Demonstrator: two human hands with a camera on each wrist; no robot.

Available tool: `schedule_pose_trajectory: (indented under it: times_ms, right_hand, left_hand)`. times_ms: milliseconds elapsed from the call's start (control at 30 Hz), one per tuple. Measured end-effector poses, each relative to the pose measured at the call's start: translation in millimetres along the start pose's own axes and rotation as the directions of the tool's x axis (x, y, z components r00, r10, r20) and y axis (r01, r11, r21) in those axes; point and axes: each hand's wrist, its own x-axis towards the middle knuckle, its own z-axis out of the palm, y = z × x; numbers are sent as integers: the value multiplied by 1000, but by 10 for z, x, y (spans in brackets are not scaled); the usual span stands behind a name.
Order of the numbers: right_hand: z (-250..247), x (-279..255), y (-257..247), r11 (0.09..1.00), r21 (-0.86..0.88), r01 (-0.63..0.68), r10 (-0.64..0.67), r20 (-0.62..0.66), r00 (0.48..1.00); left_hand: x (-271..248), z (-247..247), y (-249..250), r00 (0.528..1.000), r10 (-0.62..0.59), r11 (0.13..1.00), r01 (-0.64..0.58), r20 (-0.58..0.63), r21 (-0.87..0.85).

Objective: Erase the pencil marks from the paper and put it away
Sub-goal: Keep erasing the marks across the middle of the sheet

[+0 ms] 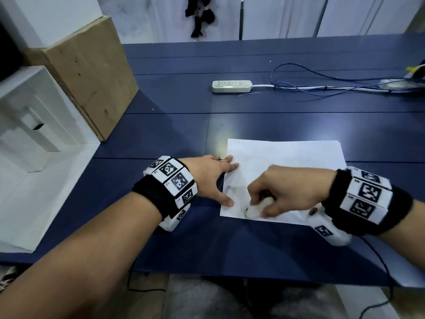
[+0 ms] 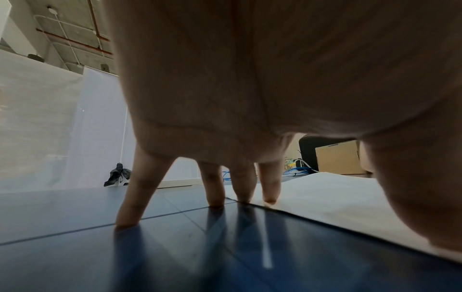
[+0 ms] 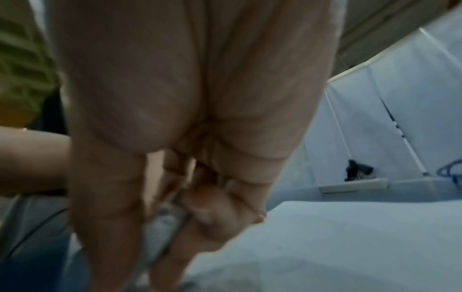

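Right grip pinched round white eraser, pressing paper on table. Left grip spread flat, fingertips pinning paper's edge. Pencil marks faint, hard to read.

One sheet of paper lies on the one desk; one white eraser is on it; two hands are in view, one left hand and one right hand; each wrist carries one marker band, two bands in all; one power strip; one cardboard box; one white box; the blue cables loop too tangled to count.
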Motion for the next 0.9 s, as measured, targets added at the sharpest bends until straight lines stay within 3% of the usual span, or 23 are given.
schedule_pose_trajectory:
  times_ms: [67,167,233,300,400,467,600,667,800,900]
  right_hand:
    - [-39,56,62,999,-47,-24,21,-68,997]
    - [-216,177,283,976,-93,-198,171,-239,956]
    - [-237,187,345,967,-103,-233,195,-286,938]
    - [-170,117,240,986,-98,-136,112,-221,969]
    - [-3,9,27,1000,-10,-9,9,-27,1000]
    - [-25,41,57,999,-30,-19,17,-46,999]
    - [-247,177,312,967,-67,-246,220,-274,936]
    - [-249,167,321,964,-92,-249,211,-302,930]
    - [-86,46,99,994,-103,-43,30,-126,992]
    - [-134,97,115,995,-90,-47,40,-73,996]
  left_hand:
    - [6,-7,10,1000,0,1000,0,5,5]
    - [-11,-25,21,1000,-7,1000,7,13,19]
    - [-21,-31,28,1000,-13,1000,13,16,28]
    - [-20,-28,32,1000,-11,1000,10,19,29]
    - [1,-15,18,1000,-3,1000,2,23,30]
    - [8,-17,15,1000,-1,999,1,24,34]
    - [3,-22,11,1000,0,999,0,12,43]
    - [-3,-22,10,1000,-2,999,2,5,46]
    - [-1,-13,10,1000,6,999,-5,-2,35]
    - [8,-21,15,1000,11,999,-11,1,35]
